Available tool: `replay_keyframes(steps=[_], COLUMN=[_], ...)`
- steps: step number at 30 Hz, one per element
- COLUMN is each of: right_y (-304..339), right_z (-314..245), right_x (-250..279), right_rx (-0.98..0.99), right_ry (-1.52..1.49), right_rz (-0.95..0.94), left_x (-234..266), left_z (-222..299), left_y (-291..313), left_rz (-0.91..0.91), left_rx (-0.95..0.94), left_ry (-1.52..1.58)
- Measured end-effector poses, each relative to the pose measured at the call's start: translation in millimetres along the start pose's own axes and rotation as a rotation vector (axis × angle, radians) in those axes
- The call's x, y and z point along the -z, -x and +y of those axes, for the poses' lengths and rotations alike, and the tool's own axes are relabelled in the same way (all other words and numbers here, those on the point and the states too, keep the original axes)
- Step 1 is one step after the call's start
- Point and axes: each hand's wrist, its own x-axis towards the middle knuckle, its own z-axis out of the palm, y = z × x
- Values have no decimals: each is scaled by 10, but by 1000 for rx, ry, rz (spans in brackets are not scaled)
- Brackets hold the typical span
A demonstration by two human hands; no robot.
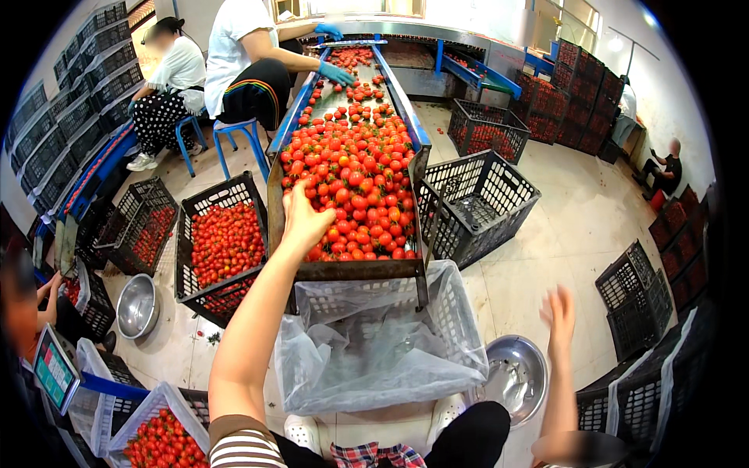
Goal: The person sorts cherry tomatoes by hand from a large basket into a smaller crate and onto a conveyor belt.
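My left hand point(306, 218) reaches over the left side of a sorting chute, fingers and thumb apart against the heap of cherry tomatoes point(355, 183). No tomato shows clearly in its grasp. My right hand point(559, 316) hangs in the air to the right, fingers stretched out and slightly blurred, with nothing visible in it. Below the chute's metal front lip point(359, 270) stands a crate with a translucent plastic liner point(335, 386), whose inside shows only the crumpled film. A steel bowl point(538, 366) sits on the floor between this crate and my right arm.
Left of the chute stands a black crate of small tomatoes point(226, 238); right of it, another black crate point(499, 210). A second steel bowl point(137, 306), a lined tomato crate point(165, 441) and a screen point(56, 366) are at left. A co-worker's gloved hand point(337, 74) is over the belt.
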Motion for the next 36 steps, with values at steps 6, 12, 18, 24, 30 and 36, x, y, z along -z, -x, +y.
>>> replay_keyframes(steps=[6,12,18,24,30,36], right_y=[-623,-1165,-1133,-1200,-979,-657], right_z=[-1568,-1025,-968,-710,-798,-1238], right_x=[-3005,-4183,-4354,-4429,-4197,-4066], right_rx=[356,137,122,17,-78,83], right_ry=[444,659,570,2,-451,-487], right_rz=[-769,-401,-481,-416,-330,-350], left_x=[-112,-189,-183,-500,-352,61], left_z=[-73,-80,-361,-128,299,506], left_y=[-798,-1056,-1240,-1072,-834,-646], left_rz=[-159,-223,-313,-540,-629,-546], left_rx=[286,234,11,-63,235,61], left_ry=[-331,-438,-276,453,552,631])
